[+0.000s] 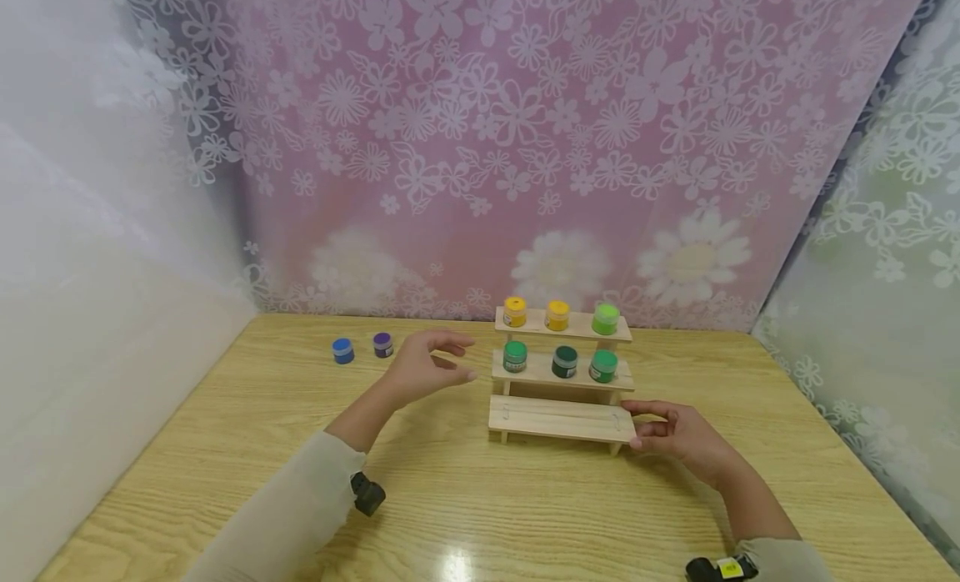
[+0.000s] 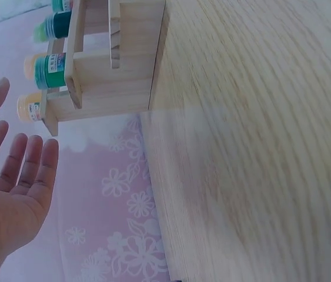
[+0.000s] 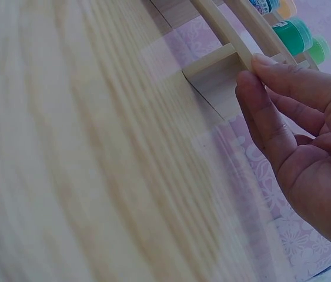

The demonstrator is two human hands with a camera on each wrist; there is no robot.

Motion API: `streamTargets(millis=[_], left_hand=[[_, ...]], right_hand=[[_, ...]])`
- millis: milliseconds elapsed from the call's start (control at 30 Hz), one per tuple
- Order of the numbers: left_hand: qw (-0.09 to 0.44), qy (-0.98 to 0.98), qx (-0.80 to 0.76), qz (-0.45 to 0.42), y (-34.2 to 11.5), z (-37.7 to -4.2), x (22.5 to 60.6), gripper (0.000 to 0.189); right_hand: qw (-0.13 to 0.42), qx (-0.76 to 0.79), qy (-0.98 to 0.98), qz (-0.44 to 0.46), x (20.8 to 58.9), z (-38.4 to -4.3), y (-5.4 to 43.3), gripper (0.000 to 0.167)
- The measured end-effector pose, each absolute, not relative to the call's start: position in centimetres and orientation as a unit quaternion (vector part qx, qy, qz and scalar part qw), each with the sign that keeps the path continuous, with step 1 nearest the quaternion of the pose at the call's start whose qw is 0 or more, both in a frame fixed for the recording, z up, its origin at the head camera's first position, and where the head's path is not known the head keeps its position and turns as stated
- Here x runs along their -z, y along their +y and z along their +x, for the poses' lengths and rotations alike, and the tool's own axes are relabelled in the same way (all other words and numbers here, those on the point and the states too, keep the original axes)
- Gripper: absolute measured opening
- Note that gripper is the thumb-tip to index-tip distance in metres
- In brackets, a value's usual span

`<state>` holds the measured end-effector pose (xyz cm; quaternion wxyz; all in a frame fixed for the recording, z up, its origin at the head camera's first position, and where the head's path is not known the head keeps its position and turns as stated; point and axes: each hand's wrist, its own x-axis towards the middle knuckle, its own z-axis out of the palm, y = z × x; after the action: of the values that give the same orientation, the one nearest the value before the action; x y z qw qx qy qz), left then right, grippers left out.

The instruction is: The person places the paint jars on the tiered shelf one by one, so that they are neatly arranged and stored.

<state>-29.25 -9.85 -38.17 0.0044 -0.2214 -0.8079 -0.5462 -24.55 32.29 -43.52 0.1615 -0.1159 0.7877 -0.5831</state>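
Observation:
A three-step wooden display rack (image 1: pixel 562 418) stands on the table, its lowest step bare. Two yellow paint jars (image 1: pixel 557 316) and a light green jar (image 1: pixel 605 319) sit on the top step. On the middle step are three jars in greens, one of them a dark green jar (image 1: pixel 565 362). My right hand (image 1: pixel 678 444) pinches the right end of the lowest step, thumb and finger at its corner in the right wrist view. Left of the rack, my left hand (image 1: pixel 429 369) is raised with fingers spread loosely and nothing in them.
A blue paint jar (image 1: pixel 342 351) and a purple jar (image 1: pixel 382 345) stand on the wooden table (image 1: pixel 465 499) at the back left. Behind the table hangs a pink flowered curtain (image 1: pixel 480 148); pale sheets flank both sides.

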Motion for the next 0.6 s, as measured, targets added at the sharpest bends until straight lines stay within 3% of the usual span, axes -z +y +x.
streamTargets(millis=[600], left_hand=[[0.063,-0.816,0.512,-0.261,-13.2,-28.8,38.5,0.049]], right_hand=[[0.164,0.59,0.78,-0.129,43.6,-24.5,32.3,0.069]])
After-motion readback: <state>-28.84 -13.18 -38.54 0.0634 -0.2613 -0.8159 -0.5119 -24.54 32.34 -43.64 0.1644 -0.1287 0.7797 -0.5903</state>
